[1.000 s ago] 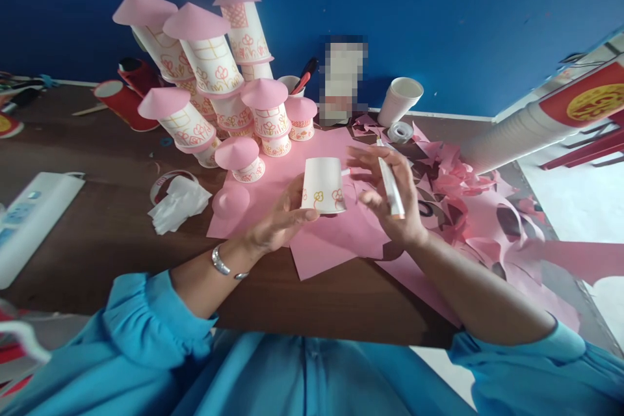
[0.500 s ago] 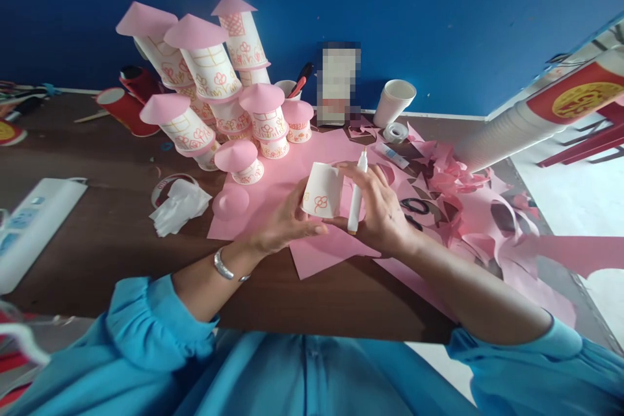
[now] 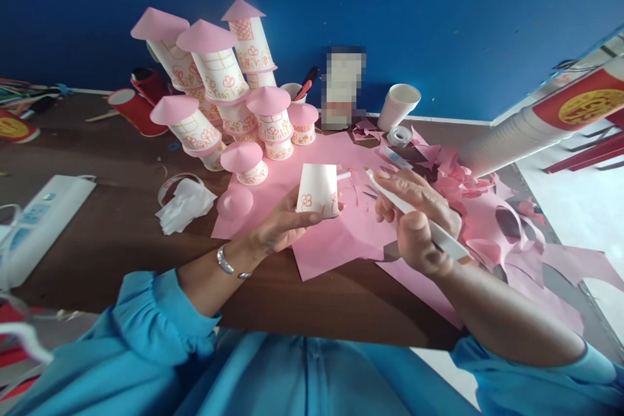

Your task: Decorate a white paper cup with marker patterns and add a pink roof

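My left hand [image 3: 285,224] holds a white paper cup [image 3: 318,187] upside down by its rim, with orange and red flowers drawn low on its side. To the right, apart from the cup, my right hand [image 3: 419,221] has its fingers closed round a white marker [image 3: 441,237], which lies slanted across the palm. Both hands are above pink paper [image 3: 322,253] on the brown table. Behind my left hand stand several decorated cup towers [image 3: 219,75] with pink cone roofs. A loose pink cone [image 3: 234,204] lies left of the cup.
At the back are a phone-like upright object [image 3: 344,88] and white cups [image 3: 398,106]. Pink scraps [image 3: 463,179] and a long cup stack [image 3: 517,136] lie at the right. White tissue [image 3: 185,205], a power strip [image 3: 51,227] and a red cup [image 3: 136,110] are at the left.
My right hand has moved right, away from the cup, and the marker has tipped from upright to slanted. The cup has turned in my left hand, showing more flowers.
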Demonstrator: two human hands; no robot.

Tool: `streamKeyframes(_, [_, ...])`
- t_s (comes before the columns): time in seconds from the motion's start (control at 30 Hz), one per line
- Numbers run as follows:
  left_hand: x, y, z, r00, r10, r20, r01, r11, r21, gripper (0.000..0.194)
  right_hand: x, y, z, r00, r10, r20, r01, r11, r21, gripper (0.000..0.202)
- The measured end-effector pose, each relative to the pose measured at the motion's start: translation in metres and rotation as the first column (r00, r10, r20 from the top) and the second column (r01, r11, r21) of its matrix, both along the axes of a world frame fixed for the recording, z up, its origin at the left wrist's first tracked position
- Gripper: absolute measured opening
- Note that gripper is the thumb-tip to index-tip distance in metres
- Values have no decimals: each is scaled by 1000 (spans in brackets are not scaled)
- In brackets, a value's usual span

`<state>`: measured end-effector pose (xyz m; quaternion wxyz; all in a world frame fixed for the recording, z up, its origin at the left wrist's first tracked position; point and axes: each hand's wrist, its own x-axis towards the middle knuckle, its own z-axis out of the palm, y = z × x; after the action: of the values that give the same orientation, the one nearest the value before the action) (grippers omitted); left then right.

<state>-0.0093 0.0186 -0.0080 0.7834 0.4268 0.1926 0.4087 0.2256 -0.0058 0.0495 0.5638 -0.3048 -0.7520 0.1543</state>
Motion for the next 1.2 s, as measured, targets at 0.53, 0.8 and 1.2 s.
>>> streamKeyframes(0.53, [5,2,10,998,-16,-64,22,996,85,45,-17,-5,-1,987,79,142,-95,989,110,25])
streamKeyframes(0.8, [2,0,8,997,-27,-77,31,998,57,45,-18,-5,-4,986,52,158,-69,992,105,26])
streamKeyframes(1.2, [4,2,8,998,-14,-57,18,997,77,36,-18,-5,-8,984,41,172,-56,995,85,27])
